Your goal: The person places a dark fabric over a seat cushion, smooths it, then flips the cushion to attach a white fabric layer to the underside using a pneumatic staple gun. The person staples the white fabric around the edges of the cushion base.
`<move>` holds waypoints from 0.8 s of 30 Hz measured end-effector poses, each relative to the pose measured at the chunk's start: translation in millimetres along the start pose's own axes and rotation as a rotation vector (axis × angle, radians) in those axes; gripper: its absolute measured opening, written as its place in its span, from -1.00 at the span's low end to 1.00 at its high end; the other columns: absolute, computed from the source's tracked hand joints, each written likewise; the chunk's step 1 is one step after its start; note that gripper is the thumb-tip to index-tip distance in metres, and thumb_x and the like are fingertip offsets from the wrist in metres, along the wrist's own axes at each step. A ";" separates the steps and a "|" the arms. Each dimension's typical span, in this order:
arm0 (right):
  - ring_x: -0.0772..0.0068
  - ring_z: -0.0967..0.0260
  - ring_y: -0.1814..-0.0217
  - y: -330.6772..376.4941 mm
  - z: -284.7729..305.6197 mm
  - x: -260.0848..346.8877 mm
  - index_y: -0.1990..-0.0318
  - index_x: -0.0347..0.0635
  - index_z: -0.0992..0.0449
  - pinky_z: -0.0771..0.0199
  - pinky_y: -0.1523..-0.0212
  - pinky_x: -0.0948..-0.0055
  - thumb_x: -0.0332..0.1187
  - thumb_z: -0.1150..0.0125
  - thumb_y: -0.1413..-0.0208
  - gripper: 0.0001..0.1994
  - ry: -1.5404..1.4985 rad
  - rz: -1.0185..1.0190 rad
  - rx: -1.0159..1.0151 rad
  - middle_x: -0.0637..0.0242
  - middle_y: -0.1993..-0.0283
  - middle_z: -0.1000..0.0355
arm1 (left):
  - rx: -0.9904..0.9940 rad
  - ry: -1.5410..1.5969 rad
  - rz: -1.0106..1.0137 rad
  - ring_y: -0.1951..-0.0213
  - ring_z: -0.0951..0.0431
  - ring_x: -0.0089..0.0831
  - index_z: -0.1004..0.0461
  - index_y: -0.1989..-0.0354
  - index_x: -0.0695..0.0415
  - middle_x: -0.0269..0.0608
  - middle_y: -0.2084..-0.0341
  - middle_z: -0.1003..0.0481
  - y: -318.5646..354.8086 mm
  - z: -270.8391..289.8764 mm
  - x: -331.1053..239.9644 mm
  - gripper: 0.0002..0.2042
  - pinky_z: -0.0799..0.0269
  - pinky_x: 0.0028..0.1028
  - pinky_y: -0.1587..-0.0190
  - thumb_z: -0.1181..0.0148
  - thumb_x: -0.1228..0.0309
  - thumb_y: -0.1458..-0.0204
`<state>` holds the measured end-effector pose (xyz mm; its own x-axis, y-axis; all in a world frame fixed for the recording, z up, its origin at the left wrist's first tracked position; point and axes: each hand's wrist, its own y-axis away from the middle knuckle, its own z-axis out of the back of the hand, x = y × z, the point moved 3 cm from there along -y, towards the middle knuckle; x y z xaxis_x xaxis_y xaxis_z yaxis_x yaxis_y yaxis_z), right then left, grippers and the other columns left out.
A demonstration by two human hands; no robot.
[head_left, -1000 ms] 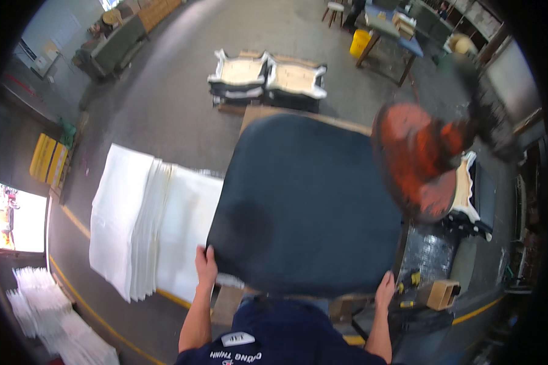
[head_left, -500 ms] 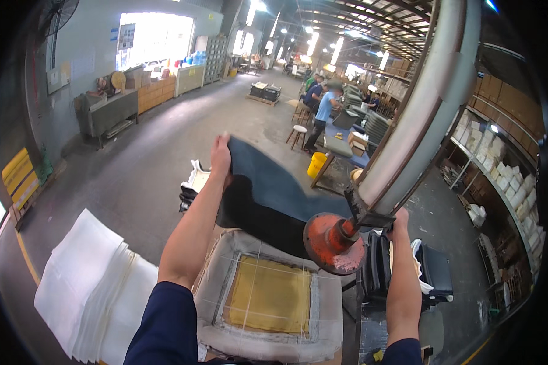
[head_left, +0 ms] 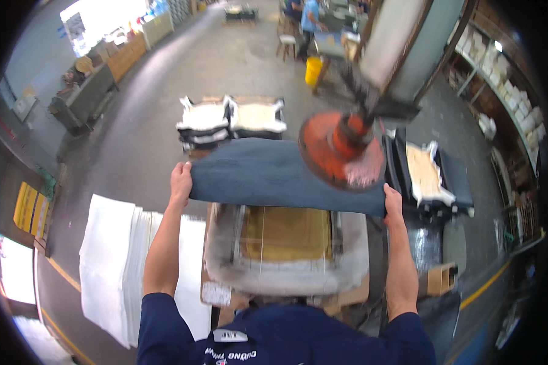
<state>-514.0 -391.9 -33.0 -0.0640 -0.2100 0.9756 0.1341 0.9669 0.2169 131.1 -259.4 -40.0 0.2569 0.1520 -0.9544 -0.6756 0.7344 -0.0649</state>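
A dark blue-grey sheet point(head_left: 249, 173) of fabric or leather is stretched between my two hands. My left hand point(head_left: 181, 182) grips its left edge, thumb on top, and my right hand point(head_left: 393, 202) is closed on the right edge. Below the sheet lies a pale padded rectangular frame point(head_left: 289, 277) with a mustard-yellow centre point(head_left: 286, 234) and thin strings across it. The sheet covers the frame's far side. Above the sheet, a worn red round disc point(head_left: 335, 149) on a press-like column hides part of it.
White sheets point(head_left: 106, 267) are stacked at left. Beyond the frame stand piles of black-and-cream padded pieces point(head_left: 256, 115), and another such pile point(head_left: 423, 173) sits at right. A small wooden box point(head_left: 441, 278) is near my right forearm. A person in light blue point(head_left: 310, 18) stands farther off.
The sheet went from hanging folded, its black side showing, to spread out nearly flat over the frame's far part. My left hand came lower and nearer. The view has tilted down.
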 end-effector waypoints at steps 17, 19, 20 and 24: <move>0.66 -0.26 0.27 164.9 115.4 -153.2 0.22 -0.33 -0.52 -0.31 0.23 0.51 -0.27 -0.12 -0.36 -0.75 0.492 -0.025 -0.152 0.49 0.34 -0.41 | 0.054 -0.296 0.179 0.45 -0.33 -0.54 -0.38 0.40 0.24 -0.30 0.56 -0.40 239.7 53.7 131.9 -0.71 -0.34 -0.44 0.35 -0.08 0.30 -0.32; 0.61 -0.33 0.22 166.4 118.0 -157.6 0.14 -0.35 -0.51 -0.36 0.16 0.50 -0.27 -0.15 -0.35 -0.75 0.536 0.038 -0.169 0.43 0.28 -0.46 | 0.030 -0.479 0.124 0.39 -0.43 -0.52 -0.46 0.31 0.25 -0.25 0.46 -0.49 241.4 55.1 119.7 -0.76 -0.40 -0.42 0.30 -0.09 0.31 -0.32; 0.58 -0.36 0.19 171.8 121.1 -162.4 0.10 -0.36 -0.51 -0.38 0.12 0.49 -0.27 -0.16 -0.34 -0.74 0.576 0.051 -0.176 0.39 0.24 -0.48 | -0.001 -0.424 0.079 0.34 -0.46 -0.50 -0.48 0.24 0.24 -0.23 0.38 -0.52 244.0 56.7 108.8 -0.78 -0.42 -0.41 0.26 -0.09 0.31 -0.31; 0.32 -0.45 0.03 169.6 115.8 -157.5 -0.22 -0.29 -0.40 -0.43 -0.04 0.38 -0.28 -0.12 -0.34 -0.61 0.768 0.031 -0.292 0.15 0.09 -0.50 | 0.246 0.214 -0.018 0.07 -0.52 -0.43 -0.50 -0.04 0.28 -0.16 0.09 -0.55 234.9 29.5 -75.0 -0.67 -0.42 -0.42 -0.02 -0.02 0.28 -0.29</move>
<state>-595.8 -178.1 -153.7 0.6243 -0.3272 0.7093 0.3836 0.9195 0.0865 -26.5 -78.7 25.0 0.0986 0.0147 -0.9950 -0.4781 0.8776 -0.0344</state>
